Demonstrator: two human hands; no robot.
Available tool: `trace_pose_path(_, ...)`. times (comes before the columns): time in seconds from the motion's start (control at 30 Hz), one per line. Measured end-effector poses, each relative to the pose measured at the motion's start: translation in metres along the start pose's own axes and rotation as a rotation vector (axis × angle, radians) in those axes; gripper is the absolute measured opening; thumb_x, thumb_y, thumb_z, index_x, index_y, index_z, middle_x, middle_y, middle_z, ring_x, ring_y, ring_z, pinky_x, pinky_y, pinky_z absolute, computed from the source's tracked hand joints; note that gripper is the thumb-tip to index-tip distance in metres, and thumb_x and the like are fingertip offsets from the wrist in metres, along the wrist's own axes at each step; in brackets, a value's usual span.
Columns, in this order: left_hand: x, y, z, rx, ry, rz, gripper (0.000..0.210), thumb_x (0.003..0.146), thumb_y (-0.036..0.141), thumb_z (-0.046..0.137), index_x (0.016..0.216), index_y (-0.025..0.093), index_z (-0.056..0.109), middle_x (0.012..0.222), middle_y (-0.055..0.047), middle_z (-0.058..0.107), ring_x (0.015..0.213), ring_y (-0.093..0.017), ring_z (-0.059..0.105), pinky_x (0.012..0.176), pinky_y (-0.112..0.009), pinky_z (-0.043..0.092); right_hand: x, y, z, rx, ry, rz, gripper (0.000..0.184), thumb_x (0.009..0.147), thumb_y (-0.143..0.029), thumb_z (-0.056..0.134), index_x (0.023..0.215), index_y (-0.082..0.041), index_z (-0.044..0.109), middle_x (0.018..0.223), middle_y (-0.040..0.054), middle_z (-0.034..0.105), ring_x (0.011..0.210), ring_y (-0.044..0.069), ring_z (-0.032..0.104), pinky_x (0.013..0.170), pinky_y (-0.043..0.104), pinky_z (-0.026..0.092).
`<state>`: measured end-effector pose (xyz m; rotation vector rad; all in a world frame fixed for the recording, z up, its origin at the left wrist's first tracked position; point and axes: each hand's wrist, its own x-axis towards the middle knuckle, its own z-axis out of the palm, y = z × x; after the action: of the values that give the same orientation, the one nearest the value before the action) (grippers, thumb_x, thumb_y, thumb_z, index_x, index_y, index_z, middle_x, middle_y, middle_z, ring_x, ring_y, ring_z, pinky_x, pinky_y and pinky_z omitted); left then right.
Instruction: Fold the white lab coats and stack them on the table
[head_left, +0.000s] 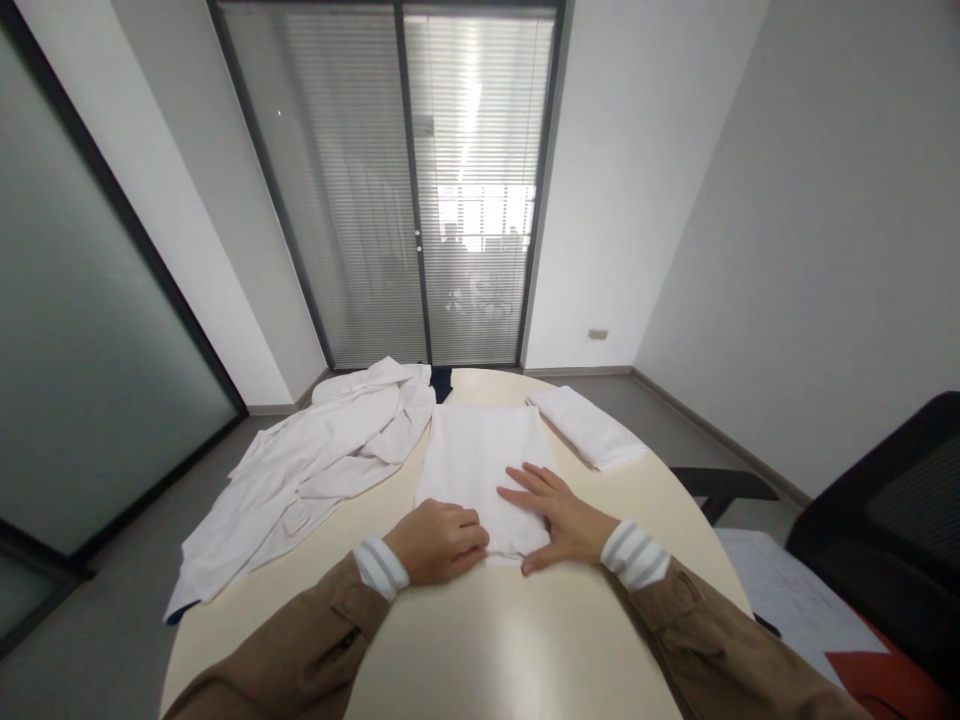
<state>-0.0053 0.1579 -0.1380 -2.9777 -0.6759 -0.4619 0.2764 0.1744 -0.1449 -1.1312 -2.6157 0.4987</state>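
Note:
A folded piece of white cloth lies flat in front of me on the round table. My left hand is at its near left corner, fingers curled and closed on the edge of the cloth. The fingertips are partly hidden. On the right side of the same cloth rests my right hand, open, with fingers spread and the thumb by the near edge. To the left, a loose white garment lies crumpled and hangs over the table's edge. Beyond my right hand is a second folded white cloth.
The pale round table fills the foreground. Something dark lies at its far edge. A black chair stands at the right, near white papers and a red item. Glass panels with blinds are behind.

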Motion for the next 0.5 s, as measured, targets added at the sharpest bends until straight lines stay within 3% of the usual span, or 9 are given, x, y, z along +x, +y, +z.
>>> trace_pose_path(0.1,-0.002,-0.003,0.003,-0.172,0.113,-0.242,0.018,0.099,0.027,0.047,0.100,0.021,0.064,0.089,-0.002,0.070,0.076,-0.015,0.065,0.070,-0.027,0.051,-0.001,0.002,0.003,-0.010,-0.106,0.066,0.110,0.059,-0.072,0.078,0.153,-0.034,0.035,0.165,0.0120,0.016,0.150,0.044,0.004,0.117,0.065,0.005)
trace_pose_path(0.17,-0.004,-0.007,0.006,-0.212,0.165,-0.361,0.024,0.096,0.026,0.051,0.117,0.019,0.062,0.114,-0.009,0.068,0.101,-0.020,0.065,0.090,-0.033,0.052,-0.001,0.003,0.002,0.002,-0.150,0.080,0.109,0.058,-0.073,0.078,0.152,-0.036,0.036,0.165,0.0106,0.015,0.150,0.044,0.004,0.117,0.065,0.003)
trace_pose_path(0.23,-0.007,-0.011,0.011,-0.194,0.110,-0.363,0.048,0.092,0.028,0.057,0.138,0.019,0.050,0.146,-0.016,0.049,0.132,-0.029,0.048,0.109,-0.047,0.041,-0.002,0.002,-0.001,0.015,-0.146,0.083,0.103,0.061,-0.074,0.077,0.150,-0.037,0.040,0.165,0.0099,0.019,0.150,0.043,0.008,0.118,0.064,0.005)
trace_pose_path(0.3,-0.012,-0.013,0.015,-0.163,-0.026,-0.322,0.062,0.092,0.030,0.057,0.151,0.023,0.037,0.161,-0.017,0.026,0.147,-0.036,0.026,0.115,-0.059,0.028,-0.003,0.001,-0.004,0.031,-0.098,0.075,0.087,0.069,-0.072,0.072,0.144,-0.037,0.049,0.161,0.0102,0.029,0.149,0.041,0.018,0.117,0.062,0.012)
trace_pose_path(0.4,-0.016,-0.013,0.017,-0.120,-0.168,-0.293,0.059,0.097,0.030,0.049,0.153,0.033,0.032,0.165,-0.012,0.014,0.150,-0.039,0.011,0.115,-0.066,0.021,-0.003,-0.002,-0.007,0.040,0.014,0.032,0.058,0.082,-0.065,0.064,0.130,-0.032,0.065,0.146,0.0115,0.052,0.139,0.036,0.040,0.113,0.057,0.027)
trace_pose_path(0.5,-0.017,-0.010,0.012,-0.100,-0.187,-0.253,0.059,0.096,0.029,0.050,0.152,0.038,0.033,0.166,-0.009,0.013,0.150,-0.040,0.011,0.114,-0.067,0.022,-0.002,-0.005,-0.008,0.028,0.084,-0.018,0.047,0.081,-0.056,0.069,0.118,-0.027,0.071,0.128,0.0121,0.064,0.122,0.031,0.054,0.106,0.051,0.038)
